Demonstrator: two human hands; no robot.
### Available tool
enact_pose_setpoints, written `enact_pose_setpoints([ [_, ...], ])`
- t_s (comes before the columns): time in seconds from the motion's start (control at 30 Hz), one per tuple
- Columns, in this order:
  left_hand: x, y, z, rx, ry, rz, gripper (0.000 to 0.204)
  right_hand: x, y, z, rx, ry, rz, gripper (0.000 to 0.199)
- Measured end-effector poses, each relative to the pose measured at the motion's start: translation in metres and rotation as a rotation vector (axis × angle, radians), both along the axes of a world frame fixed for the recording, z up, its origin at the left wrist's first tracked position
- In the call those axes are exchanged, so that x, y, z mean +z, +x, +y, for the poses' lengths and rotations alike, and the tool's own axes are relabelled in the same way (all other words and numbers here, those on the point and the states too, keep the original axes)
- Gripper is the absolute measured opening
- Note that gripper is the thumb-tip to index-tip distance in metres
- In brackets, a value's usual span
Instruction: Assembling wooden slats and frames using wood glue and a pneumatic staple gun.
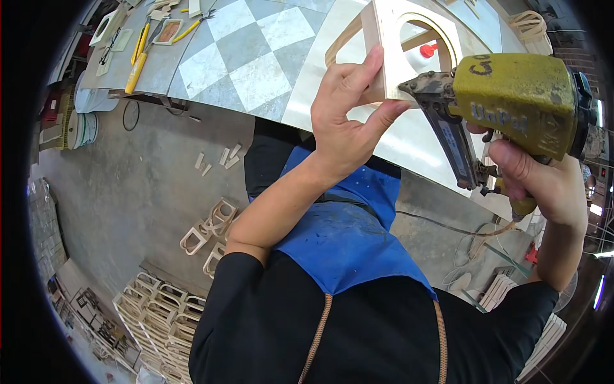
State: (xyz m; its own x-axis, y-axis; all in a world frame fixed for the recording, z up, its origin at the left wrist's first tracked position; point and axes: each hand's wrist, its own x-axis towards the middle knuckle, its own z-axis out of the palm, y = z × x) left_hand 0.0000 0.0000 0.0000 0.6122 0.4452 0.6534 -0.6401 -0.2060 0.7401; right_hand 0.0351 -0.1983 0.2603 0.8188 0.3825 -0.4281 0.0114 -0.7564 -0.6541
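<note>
Black shirt (268, 326) and blue apron (345, 237) fill the lower centre. Left hand (348, 118) pinches the edge of a pale wooden frame (387, 38) with an arched opening, upper centre, above the workbench (256, 64). Right hand (543, 185) is closed around the grip of a yellow nail gun (511, 105), right of frame; gun nose touches the frame's edge beside the left thumb. Checkered bench top carries yellow-handled tools (137, 61), upper left. Finished frames (169, 313) are stacked on the floor (141, 185), lower left.
</note>
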Motion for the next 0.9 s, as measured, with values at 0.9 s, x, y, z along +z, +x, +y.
enact_pose_setpoints([
  [0.9, 0.0, -0.021, 0.004, -0.174, -0.08, 0.141, 0.072, -0.113, -0.025, -0.179, -0.38, 0.238, -0.193, 0.035],
])
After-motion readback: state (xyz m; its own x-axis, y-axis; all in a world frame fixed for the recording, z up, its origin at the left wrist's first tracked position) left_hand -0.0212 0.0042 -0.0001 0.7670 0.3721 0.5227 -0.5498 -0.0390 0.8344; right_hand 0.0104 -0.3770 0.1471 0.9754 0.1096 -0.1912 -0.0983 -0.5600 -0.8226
